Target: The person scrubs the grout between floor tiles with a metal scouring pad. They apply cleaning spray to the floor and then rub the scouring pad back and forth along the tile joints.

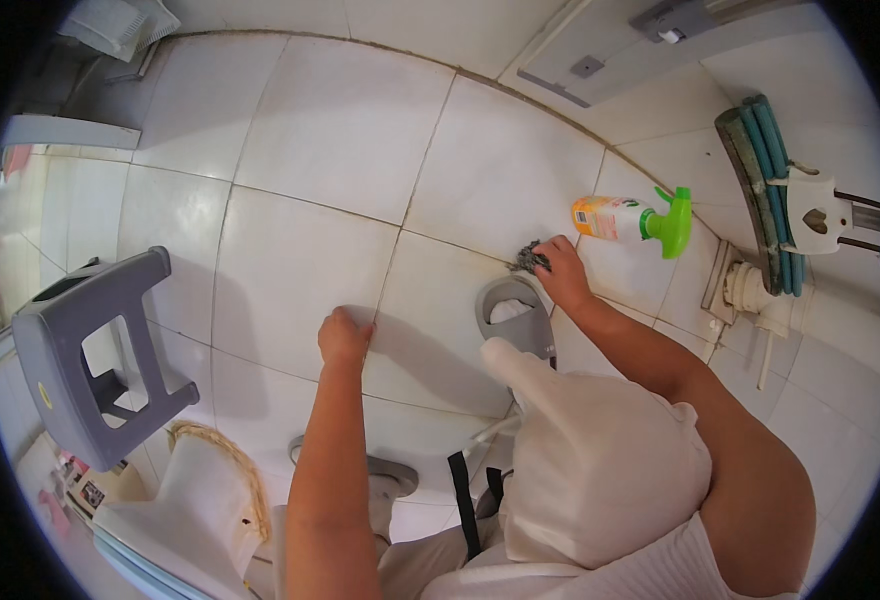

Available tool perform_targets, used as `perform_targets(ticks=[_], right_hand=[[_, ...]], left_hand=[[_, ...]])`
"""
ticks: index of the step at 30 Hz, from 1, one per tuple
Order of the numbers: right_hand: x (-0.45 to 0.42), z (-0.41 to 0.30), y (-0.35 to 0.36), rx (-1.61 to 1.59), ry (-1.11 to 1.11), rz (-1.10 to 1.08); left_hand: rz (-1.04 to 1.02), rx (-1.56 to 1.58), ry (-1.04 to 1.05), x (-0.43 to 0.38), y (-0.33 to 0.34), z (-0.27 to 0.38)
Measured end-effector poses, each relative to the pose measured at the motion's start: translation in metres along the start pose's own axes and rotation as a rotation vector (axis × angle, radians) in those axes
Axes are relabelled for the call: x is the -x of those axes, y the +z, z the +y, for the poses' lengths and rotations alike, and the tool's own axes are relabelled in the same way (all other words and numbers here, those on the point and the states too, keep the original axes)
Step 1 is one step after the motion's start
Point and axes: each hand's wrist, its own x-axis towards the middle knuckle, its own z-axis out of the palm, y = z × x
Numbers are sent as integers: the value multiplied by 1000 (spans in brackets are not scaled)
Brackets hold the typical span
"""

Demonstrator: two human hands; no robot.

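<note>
My right hand [564, 274] grips a dark steel wool scrubber [532, 257] and presses it to the white tiled floor [327, 247], close to a grout line. Just below the scrubber is the toe of a grey slipper [515, 319] on one of my feet. A spray bottle [606, 217] with an orange and white label and a green trigger head stands just to the right of that hand. My left hand [345, 337] rests on the tiles near another grout line, fingers curled in. I see nothing held in it, though its underside is hidden.
A grey plastic stool [65, 352] stands at the left. Below it is a white toilet base [192, 495] with a yellowed sealant edge. At the right are a teal sponge mop head [774, 195] and a white drainpipe [753, 292]. The wall's foot [477, 73] curves across the top.
</note>
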Motion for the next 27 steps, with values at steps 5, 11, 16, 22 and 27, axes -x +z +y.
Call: perform_targets(ticks=[5,11,16,22,27], right_hand=[[-52,-66,52,-87,-209,-80],[-111,-158,115,-43,-612,-196],[-126,-168,115,-80,-672,-238],[-201,-88,56,71,-289,191],[-240,-69,37,211,-175,332]], left_hand=[[-47,-16,-59,-3,-3,-9],[-37,12,-29,-2,2,-9],[8,-14,-2,0,2,-19],[47,9,26,-4,12,-17],[38,25,10,-3,10,-12]])
